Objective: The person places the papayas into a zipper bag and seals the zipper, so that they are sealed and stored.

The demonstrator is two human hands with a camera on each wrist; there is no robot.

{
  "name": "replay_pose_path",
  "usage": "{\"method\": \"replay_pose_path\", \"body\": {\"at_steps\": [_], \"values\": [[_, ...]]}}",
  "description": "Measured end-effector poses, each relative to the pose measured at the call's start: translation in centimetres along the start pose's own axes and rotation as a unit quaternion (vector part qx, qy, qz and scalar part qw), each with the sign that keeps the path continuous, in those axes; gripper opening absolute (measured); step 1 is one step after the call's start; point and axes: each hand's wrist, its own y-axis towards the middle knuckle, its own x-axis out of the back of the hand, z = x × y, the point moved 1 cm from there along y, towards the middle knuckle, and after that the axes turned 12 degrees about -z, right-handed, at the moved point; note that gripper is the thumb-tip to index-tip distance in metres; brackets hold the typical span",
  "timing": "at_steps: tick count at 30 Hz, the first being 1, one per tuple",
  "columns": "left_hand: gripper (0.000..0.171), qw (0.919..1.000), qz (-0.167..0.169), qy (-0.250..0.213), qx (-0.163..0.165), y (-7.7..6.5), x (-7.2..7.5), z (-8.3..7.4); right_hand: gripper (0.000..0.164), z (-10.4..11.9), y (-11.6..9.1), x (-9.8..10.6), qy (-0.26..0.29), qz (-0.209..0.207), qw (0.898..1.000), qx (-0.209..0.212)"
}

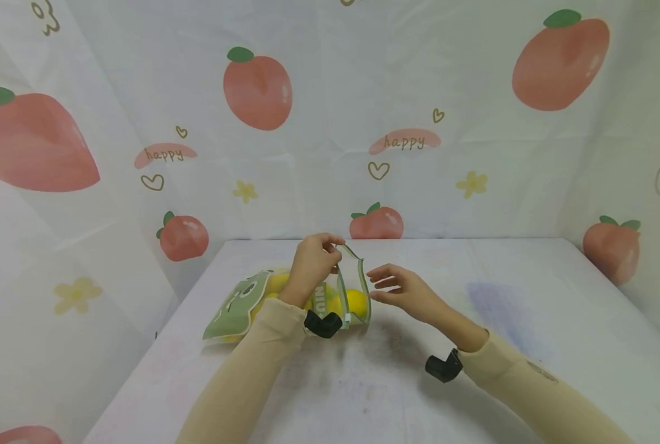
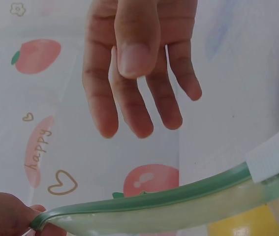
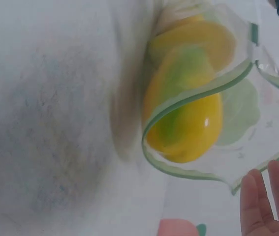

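A clear zip bag with green printed panels and a green rim lies on its side on the table, its mouth gaping to the right. Inside are several yellow fruits that look like mangoes; the nearest fruit is tinged green and sits just within the mouth. My left hand pinches the upper rim of the bag between thumb and fingers. To the right of the mouth, my right hand is held with fingers extended, fingertips right by the rim and nothing held. A white slider sits on the green zip strip.
The pale table carries faint purple smudges. Behind it hangs a white cloth printed with red fruit and "happy" lettering. A black wrist camera sits at the left cuff, another black camera at the right.
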Motion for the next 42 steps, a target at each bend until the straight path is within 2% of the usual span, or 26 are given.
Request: {"method": "replay_pose_path", "body": {"at_steps": [8, 18, 27, 32, 38, 42], "values": [[0.029, 0.9999, 0.004, -0.009, -0.002, 0.0, 0.0, 0.0, 0.033, 0.3, -1.4, -0.3, 0.016, 0.016, 1.000, -0.007], [0.029, 0.9999, 0.008, -0.009, -0.007, -0.1, 0.1, 0.0, 0.021, -0.5, -3.2, -2.3, 0.018, 0.073, 0.997, -0.023], [0.028, 0.9999, 0.010, -0.012, -0.007, -0.2, 0.0, 0.2, 0.029, -1.1, -3.8, -4.5, 0.043, 0.119, 0.991, -0.037], [0.028, 0.9997, 0.012, -0.018, -0.008, -0.4, -0.1, 0.2, 0.032, -0.9, -3.4, -5.5, 0.065, 0.101, 0.990, -0.068], [0.027, 0.9997, 0.010, -0.019, -0.010, -0.4, -0.2, 0.4, 0.032, -0.6, -3.0, -6.4, 0.086, 0.053, 0.991, -0.093], [0.027, 0.9996, 0.012, -0.026, -0.007, -0.5, -0.2, 0.4, 0.032, -0.6, -2.9, -6.9, 0.105, 0.025, 0.987, -0.118]]}}
